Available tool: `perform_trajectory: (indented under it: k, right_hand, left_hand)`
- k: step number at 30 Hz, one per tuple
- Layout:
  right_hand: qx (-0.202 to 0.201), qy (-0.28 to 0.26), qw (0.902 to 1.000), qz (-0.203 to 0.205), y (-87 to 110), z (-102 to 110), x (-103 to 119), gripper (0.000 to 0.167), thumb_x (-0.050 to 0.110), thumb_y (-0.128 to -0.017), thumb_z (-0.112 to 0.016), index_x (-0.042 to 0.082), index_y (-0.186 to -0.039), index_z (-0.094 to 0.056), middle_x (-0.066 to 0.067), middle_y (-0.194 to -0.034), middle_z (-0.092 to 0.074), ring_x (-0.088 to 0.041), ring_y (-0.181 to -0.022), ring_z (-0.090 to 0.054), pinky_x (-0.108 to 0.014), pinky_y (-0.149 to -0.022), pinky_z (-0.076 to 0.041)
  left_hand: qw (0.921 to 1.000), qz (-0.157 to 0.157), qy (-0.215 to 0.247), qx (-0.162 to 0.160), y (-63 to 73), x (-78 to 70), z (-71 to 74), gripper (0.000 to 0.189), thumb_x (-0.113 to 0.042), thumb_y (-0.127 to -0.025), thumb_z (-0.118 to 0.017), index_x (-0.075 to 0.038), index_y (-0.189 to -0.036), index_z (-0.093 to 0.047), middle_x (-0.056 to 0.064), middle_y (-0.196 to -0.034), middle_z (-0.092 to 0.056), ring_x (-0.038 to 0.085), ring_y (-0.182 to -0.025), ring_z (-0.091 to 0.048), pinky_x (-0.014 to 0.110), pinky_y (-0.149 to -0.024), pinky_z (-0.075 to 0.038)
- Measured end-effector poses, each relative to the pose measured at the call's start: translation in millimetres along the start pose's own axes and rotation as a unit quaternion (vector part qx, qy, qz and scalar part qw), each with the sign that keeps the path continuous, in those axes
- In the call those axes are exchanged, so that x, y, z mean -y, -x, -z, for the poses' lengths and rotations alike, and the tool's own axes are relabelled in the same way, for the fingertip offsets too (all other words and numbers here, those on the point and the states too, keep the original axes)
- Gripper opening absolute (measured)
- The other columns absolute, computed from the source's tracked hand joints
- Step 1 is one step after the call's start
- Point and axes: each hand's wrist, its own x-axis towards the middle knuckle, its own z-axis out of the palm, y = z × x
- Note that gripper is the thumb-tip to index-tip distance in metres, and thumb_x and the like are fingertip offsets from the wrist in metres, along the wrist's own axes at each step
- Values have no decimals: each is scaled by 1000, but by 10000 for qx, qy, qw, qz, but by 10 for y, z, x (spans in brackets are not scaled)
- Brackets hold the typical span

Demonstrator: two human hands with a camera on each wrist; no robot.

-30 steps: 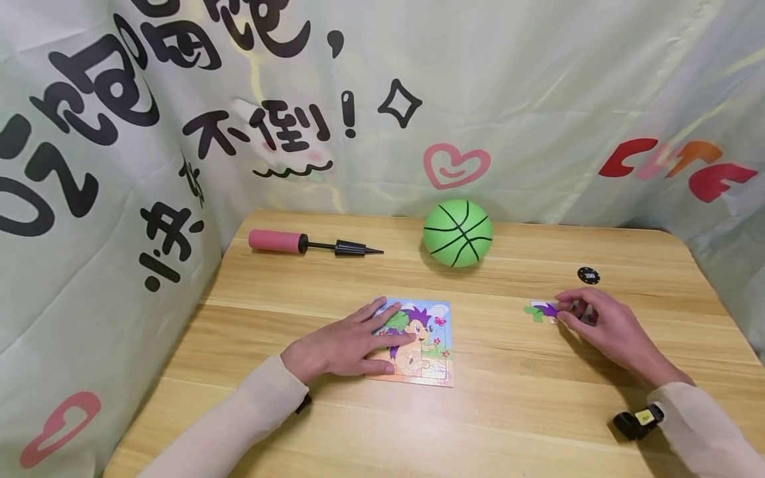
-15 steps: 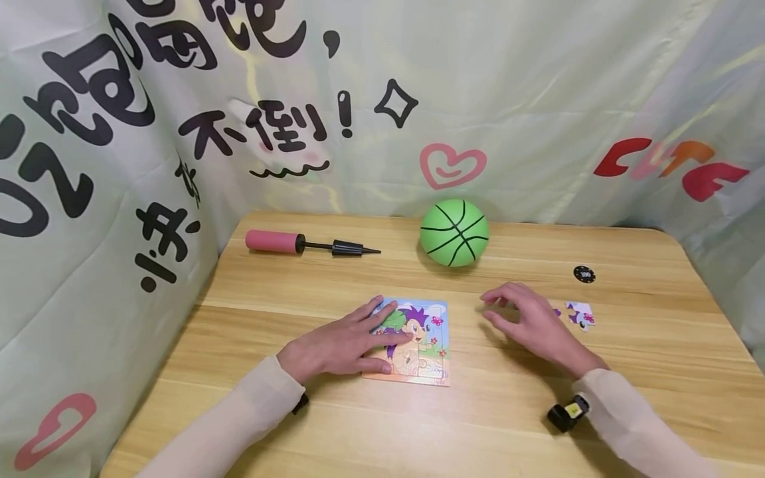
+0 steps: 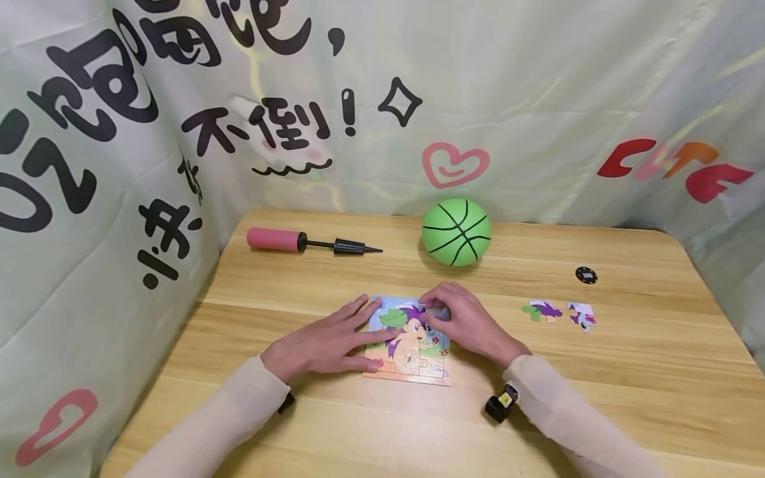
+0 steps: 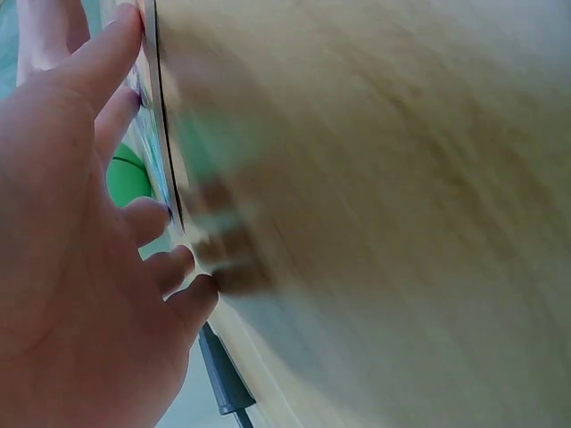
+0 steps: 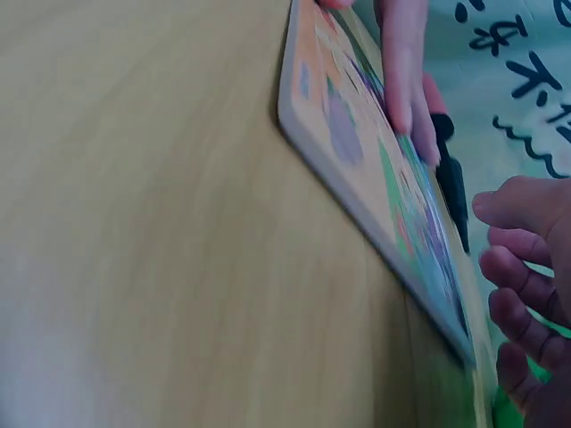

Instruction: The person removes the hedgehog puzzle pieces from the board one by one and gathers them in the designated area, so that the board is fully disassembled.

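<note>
Head view shows my left hand (image 3: 325, 342) spread on the square multicoloured hedgehog puzzle (image 3: 411, 358) on the wood-grain table (image 3: 412, 431), my right hand (image 3: 469, 324) loosely bent, apparently empty, at the puzzle's far-right corner, likely piece-picking, needing a fine pinch next.

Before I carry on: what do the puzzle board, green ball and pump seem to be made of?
Puzzle board: probably cardboard or thin wood, glossy print; its face catches glare. I can't tell which.
Green ball: likely rubber or soft vinyl, satin; smooth skin, no sharp highlight.
Pump: apparently smooth molded plastic, judging by its even pink and black colors.
</note>
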Motion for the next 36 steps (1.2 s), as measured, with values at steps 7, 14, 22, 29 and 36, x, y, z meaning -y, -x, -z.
perform_trajectory:
  k: [7, 14, 22, 29, 36]
  right_hand:
    - [130, -18, 9996, 249, -175, -230, 137, 20, 20, -97, -83, 10, -114, -79, 2, -102, -70, -14, -94, -62, -32, -84, -57]
    - [377, 243, 9989, 160, -243, -346, 195, 16, 25, -97, -84, 13, -108, -79, 8, -94, -68, -11, -93, -58, -35, -88, -48]
    - [577, 297, 9978, 164, -270, -327, 220, 13, 23, -97, -84, 15, -105, -78, 7, -90, -63, -11, -89, -53, -35, -87, -43]
    - [1017, 397, 9940, 117, -333, -261, 272, 14, 23, -98, -81, 13, -106, -76, 6, -93, -63, -13, -92, -54, -37, -89, -45]
    - [1178, 408, 9921, 117, -348, -241, 278, 14, 22, -100, -80, 11, -108, -74, 5, -93, -63, -14, -92, -54, -38, -91, -46]
  left_hand:
    - [10000, 7, 52, 7, 19, -2, 2, 67, -65, -109, -52, -44, -170, -34, 12, -185, -1, 40, -172, -1, 57, -137, -23]
    - [9999, -61, -78, -32, 15, -9, 1, 67, -64, -110, -52, -43, -171, -34, 15, -185, -1, 41, -171, -2, 56, -138, -20]
    - [9998, -57, -207, -47, 23, -17, 7, 67, -64, -109, -52, -44, -170, -34, 19, -184, -3, 42, -171, -4, 55, -138, -20]
    - [9998, -18, -220, -11, 19, -10, -5, 66, -65, -109, -51, -46, -170, -33, 19, -184, -2, 40, -171, -2, 54, -138, -20]
    - [9998, -16, -212, 1, 13, -3, -11, 66, -66, -109, -50, -46, -170, -34, 20, -184, -4, 40, -171, -2, 54, -138, -21]
